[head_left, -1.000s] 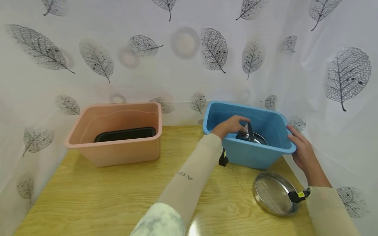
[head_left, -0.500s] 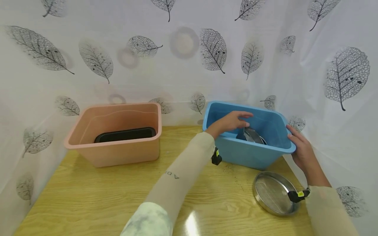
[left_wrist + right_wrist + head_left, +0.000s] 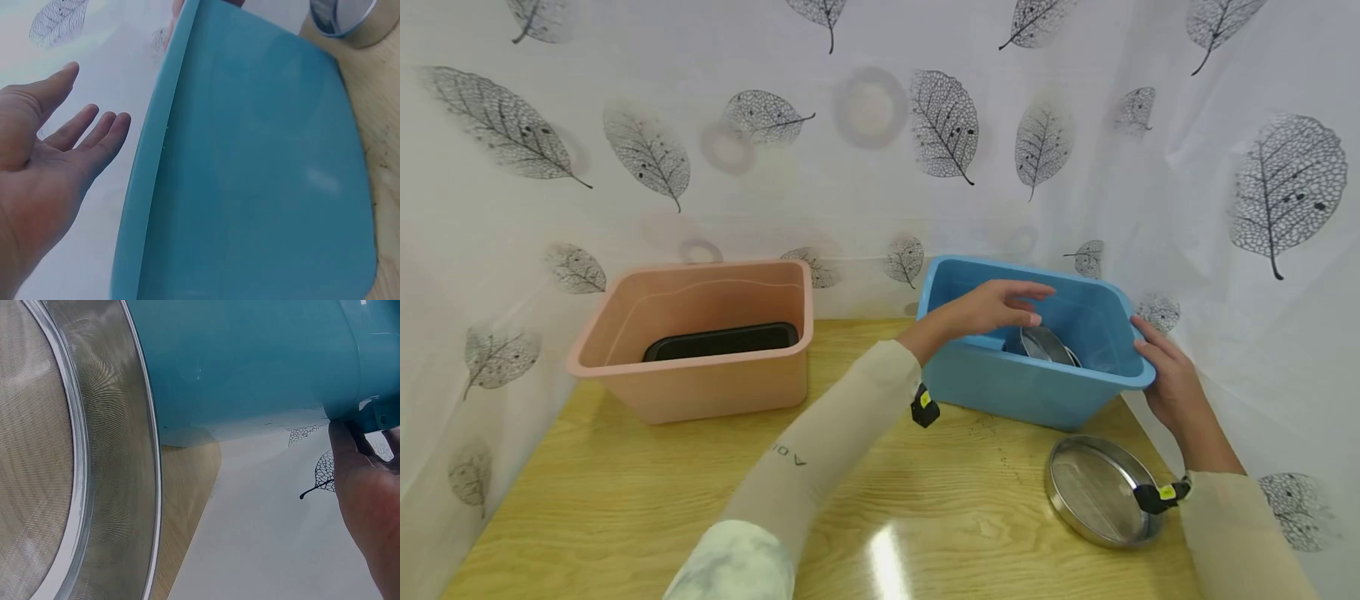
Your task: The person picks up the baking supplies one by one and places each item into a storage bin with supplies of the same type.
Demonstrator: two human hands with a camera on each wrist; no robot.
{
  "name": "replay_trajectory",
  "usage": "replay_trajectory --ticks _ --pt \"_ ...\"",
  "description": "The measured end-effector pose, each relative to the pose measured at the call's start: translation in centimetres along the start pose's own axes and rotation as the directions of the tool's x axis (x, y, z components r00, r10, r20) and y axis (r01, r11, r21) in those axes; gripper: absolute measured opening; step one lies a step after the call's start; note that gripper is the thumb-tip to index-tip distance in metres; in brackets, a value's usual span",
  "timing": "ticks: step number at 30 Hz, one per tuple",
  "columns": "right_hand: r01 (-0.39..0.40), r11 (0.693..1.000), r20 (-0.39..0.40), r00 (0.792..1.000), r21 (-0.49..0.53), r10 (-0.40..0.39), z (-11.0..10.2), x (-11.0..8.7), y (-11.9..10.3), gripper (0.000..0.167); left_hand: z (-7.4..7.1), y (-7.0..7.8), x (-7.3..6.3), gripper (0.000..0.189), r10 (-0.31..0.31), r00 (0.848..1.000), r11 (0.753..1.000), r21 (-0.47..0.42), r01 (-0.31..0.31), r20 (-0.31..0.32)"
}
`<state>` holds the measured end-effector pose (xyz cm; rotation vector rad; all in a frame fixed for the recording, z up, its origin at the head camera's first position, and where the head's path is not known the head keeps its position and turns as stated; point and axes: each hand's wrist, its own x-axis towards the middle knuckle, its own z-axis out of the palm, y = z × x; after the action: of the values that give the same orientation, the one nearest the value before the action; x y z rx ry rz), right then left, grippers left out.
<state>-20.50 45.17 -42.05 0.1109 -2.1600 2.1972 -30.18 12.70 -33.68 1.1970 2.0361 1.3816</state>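
My left hand (image 3: 988,308) hovers over the near side of a blue plastic bin (image 3: 1015,387), fingers extended and holding nothing. In the left wrist view that hand (image 3: 56,165) is spread beside the bin's rim (image 3: 147,165). Inside the bin lies a tilted, shiny round metal piece (image 3: 1041,343), partly hidden by the front wall. My right hand (image 3: 1172,383) grips the bin's right rim, with the thumb on the underside in the right wrist view. Below that hand, a round metal sieve (image 3: 1093,492) with fine mesh lies on the table, its ring large in the right wrist view.
A salmon-coloured bin (image 3: 700,392) stands at the left with a black tray-like thing (image 3: 722,342) inside. Both bins rest on a wood-grain table (image 3: 647,500). A white curtain with leaf prints (image 3: 865,192) hangs behind and at both sides.
My left hand has let go of the round metal piece, which now lies lower in the blue bin. Its fingers have straightened and the forearm has shifted left. The right hand stays at the rim.
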Motion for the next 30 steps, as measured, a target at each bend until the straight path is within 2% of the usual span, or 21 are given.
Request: replay_trajectory --ticks 7,15,22,27,30 --pt "-0.009 1.000 -0.001 1.000 0.021 0.009 0.0 0.1 0.0 0.059 0.3 0.5 -2.3 0.057 0.036 0.999 0.999 0.010 -0.036 0.023" --pt "-0.015 0.999 -0.005 1.000 0.033 0.016 0.0 0.1 -0.1 0.059 1.5 0.1 -4.5 0.057 0.008 1.000 1.000 0.006 -0.008 -0.005" --pt "-0.010 0.999 -0.002 1.000 0.046 0.011 -0.1 0.2 0.1 0.058 4.3 -1.0 -6.1 0.056 0.005 1.000 0.999 -0.047 -0.005 -0.013" --pt "-0.016 0.999 -0.013 1.000 0.043 0.017 0.0 0.2 0.1 0.058 7.0 -2.1 -6.9 0.055 0.021 1.000 0.998 -0.058 -0.021 0.003" --pt "-0.017 0.999 -0.018 1.000 0.045 0.017 0.1 0.2 0.0 0.058 8.7 -3.0 -7.2 0.054 0.010 1.000 0.997 -0.071 -0.009 0.010"
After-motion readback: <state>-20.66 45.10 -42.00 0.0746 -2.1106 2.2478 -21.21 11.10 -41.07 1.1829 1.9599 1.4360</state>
